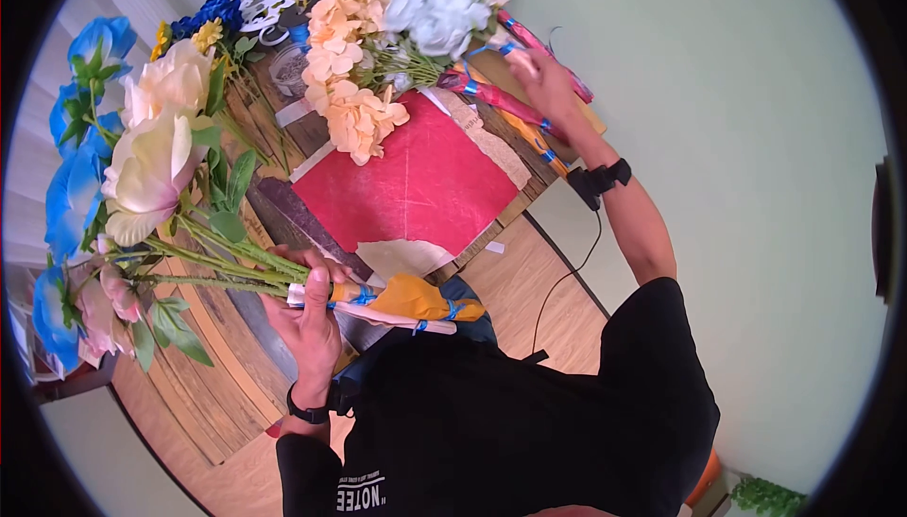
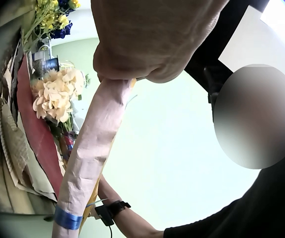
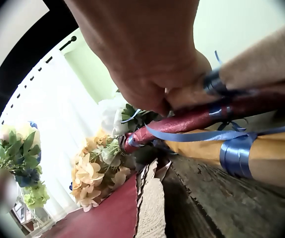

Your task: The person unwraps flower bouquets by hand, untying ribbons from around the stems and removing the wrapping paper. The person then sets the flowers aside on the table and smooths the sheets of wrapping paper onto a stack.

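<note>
My left hand (image 1: pixel 310 323) grips stems of artificial flowers, with large cream roses (image 1: pixel 156 177), blue flowers (image 1: pixel 76 196) and pink blooms (image 1: pixel 99 304) fanning out to the left. Below that grip, the stem ends are wrapped in orange paper (image 1: pixel 411 298) and pale pink paper (image 2: pixel 95 144), tied with blue ribbon (image 2: pixel 68 218). At the far right of the table, my right hand (image 1: pixel 548 92) holds a pale paper-wrapped stem (image 3: pixel 184 96) bound with blue ribbon. White flowers (image 1: pixel 439 7) and peach hydrangeas (image 1: pixel 350 63) lie beside it, along with a dark red wrapped stem (image 3: pixel 182 121) and an orange one (image 3: pixel 197 146).
A red paper sheet (image 1: pixel 416 177) with torn printed paper (image 1: pixel 496 153) covers the middle of the wooden table (image 1: pixel 208 328). Blue and yellow flowers (image 1: pixel 213 21), a glass jar (image 1: pixel 286 73) and a white metal stand (image 1: pixel 274 2) are at the back. A green wall (image 1: pixel 756 139) stands to the right.
</note>
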Motion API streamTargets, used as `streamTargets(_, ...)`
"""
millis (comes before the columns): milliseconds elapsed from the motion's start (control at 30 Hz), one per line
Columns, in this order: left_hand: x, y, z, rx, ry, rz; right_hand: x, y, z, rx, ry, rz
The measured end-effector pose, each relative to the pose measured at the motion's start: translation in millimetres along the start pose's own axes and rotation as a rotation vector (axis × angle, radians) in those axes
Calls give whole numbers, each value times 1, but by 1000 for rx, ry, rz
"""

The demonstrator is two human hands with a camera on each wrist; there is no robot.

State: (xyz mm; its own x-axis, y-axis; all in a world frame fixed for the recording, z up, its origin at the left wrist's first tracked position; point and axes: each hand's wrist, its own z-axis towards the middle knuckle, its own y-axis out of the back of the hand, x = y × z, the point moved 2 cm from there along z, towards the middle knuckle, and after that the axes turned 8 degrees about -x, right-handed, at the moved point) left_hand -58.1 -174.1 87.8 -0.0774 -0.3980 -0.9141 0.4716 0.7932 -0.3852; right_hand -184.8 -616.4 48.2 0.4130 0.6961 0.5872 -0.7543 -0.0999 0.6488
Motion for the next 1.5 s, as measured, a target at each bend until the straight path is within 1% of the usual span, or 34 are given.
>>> streamTargets(67, 1, 1, 0, 23, 16, 11, -11, 1, 18, 1, -5, 30)
streamTargets(133, 1, 0, 0, 8, 27, 8, -26, 1, 36, -19, 42, -31)
streamTargets(200, 1, -3, -1, -2, 38, 1, -35, -1, 49, 0, 64, -71)
streamTargets(267, 1, -6, -2, 13, 58, -22, -48, -11, 55, 66, 45, -91)
streamTargets(367, 4, -8, 0, 48, 71, -30, -73, -27, 57, 87, 30, -128)
streamTargets(400, 5, -9, 0, 43, 70, -30, -72, -28, 57, 91, 32, -127)
streamTargets(467, 6, -11, -1, 45, 91, -37, -74, -28, 51, 27, 25, -90)
streamTargets(500, 7, -11, -1, 43, 95, -35, -69, -26, 47, 31, 23, -90)
streamTargets(567, 9, -11, -1, 32, 105, -24, -41, -10, 42, -240, 197, -145)
streamTargets(600, 9, -11, -1, 25, 104, -22, -21, -3, 33, -236, 199, -141)
streamTargets(667, 11, -12, -1, 17, 107, -11, 17, 6, 6, 61, 142, 110)
streamTargets(700, 12, -12, -1, 14, 110, -12, 26, 6, -6, 65, 141, 109)
streamTargets(767, 15, -11, 0, 54, 92, -33, 38, 0, -27, 345, 263, 16)
streamTargets(800, 16, -13, -1, 58, 92, -35, 37, -2, -28, 342, 262, 13)
streamTargets(900, 16, -12, -3, 60, 91, -33, 29, -10, -31, 290, 221, 78)
streamTargets(967, 18, -11, -5, 58, 87, -26, 30, -12, -33, 170, 409, 54)
streamTargets(1100, 17, -9, -7, 21, 96, 10, 33, -11, -28, 112, 377, 81)
streamTargets(1167, 15, -9, -8, 6, 116, -9, 27, -5, -18, -37, 479, 65)
streamTargets(1200, 16, -9, -8, 0, 115, -9, 28, -3, -16, -32, 483, 67)
streamTargets(1267, 18, -7, -8, -29, 116, -22, 29, 3, -11, -168, 410, 111)
streamTargets(1300, 18, -5, -9, -34, 116, -21, 22, 4, -6, -180, 357, 89)
streamTargets(1333, 19, -5, -8, -20, 112, -29, 17, 2, -4, -177, 358, 91)
streamTargets(1400, 19, -5, -8, -10, 107, -37, 7, -2, 0, -218, 269, 37)
streamTargets(1500, 19, -5, -10, -26, 115, -36, 0, -12, 1, -227, 319, -27)
